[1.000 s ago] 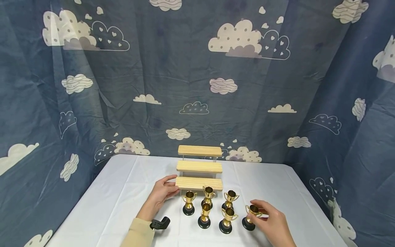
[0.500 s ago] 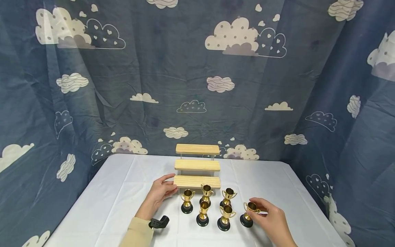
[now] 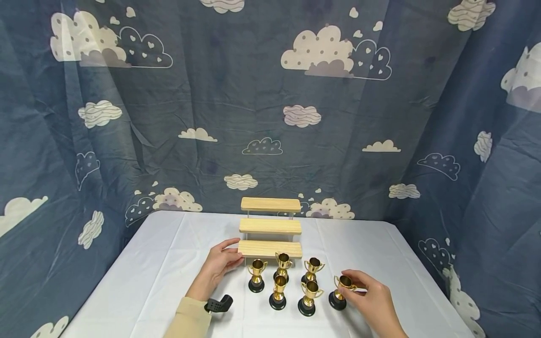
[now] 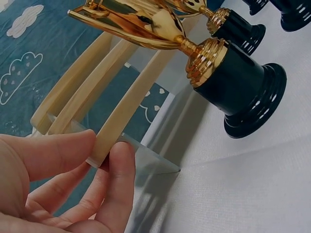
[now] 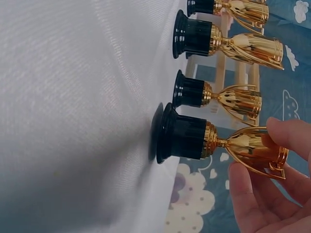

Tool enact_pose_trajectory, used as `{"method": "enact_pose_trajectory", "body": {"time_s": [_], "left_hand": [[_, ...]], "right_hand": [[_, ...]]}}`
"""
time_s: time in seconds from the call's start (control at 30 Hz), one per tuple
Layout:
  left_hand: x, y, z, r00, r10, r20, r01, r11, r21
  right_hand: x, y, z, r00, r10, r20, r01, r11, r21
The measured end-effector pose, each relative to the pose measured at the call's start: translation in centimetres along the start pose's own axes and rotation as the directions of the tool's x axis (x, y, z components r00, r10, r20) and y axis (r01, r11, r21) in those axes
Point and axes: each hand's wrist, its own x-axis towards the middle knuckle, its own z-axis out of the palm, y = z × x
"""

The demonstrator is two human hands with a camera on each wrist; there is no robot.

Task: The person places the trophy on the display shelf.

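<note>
My left hand (image 3: 219, 265) pinches the left end of the lowest wooden board of a three-tier display stand (image 3: 270, 249). The left wrist view shows thumb and index finger either side of that board's end (image 4: 109, 138). My right hand (image 3: 372, 298) holds a small gold trophy cup (image 5: 248, 145) with a black base by its bowl, between thumb and fingers. This trophy is upright at the right of the group; whether its base touches the cloth is hard to tell. Several matching trophies stand in front of the stand, among them one trophy (image 3: 256, 274) nearest my left hand.
A white cloth covers the table (image 3: 169, 263). Behind and at both sides hangs a dark blue curtain (image 3: 262, 94) with cloud prints. The stand's middle board (image 3: 270, 226) and top board (image 3: 270, 204) rise in steps towards the back. A black strap (image 3: 219, 304) sits on my left wrist.
The whole view has shifted slightly since a second ago. Both hands keep their holds, and the trophies and stand look unmoved relative to each other.
</note>
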Motion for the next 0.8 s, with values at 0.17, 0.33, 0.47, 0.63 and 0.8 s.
{"method": "enact_pose_trajectory", "body": {"time_s": [0.17,0.33,0.47,0.63,0.8], "left_hand": [[-0.13,-0.01,0.07,1.0,0.01,0.002,-0.01,1.0,-0.015],[-0.19,0.09,0.16,1.0,0.009,-0.011,-0.009,1.0,-0.012],[-0.12,0.1,0.2,1.0,0.004,-0.021,-0.005,1.0,-0.013],[-0.13,0.06,0.19,1.0,0.004,-0.026,-0.004,1.0,-0.017],[-0.23,0.12,0.24,1.0,0.008,-0.024,-0.008,1.0,-0.017]], "right_hand": [[0.01,-0.11,-0.02,0.999,-0.037,-0.029,0.037,0.999,0.007],[0.17,-0.34,-0.1,0.995,-0.074,-0.069,0.075,0.997,0.015],[0.28,-0.53,-0.27,0.992,-0.091,-0.087,0.093,0.996,0.016],[0.44,-0.74,-0.53,0.986,-0.127,-0.106,0.13,0.991,0.019],[0.65,-0.95,-0.8,0.976,-0.174,-0.13,0.178,0.984,0.016]]}}
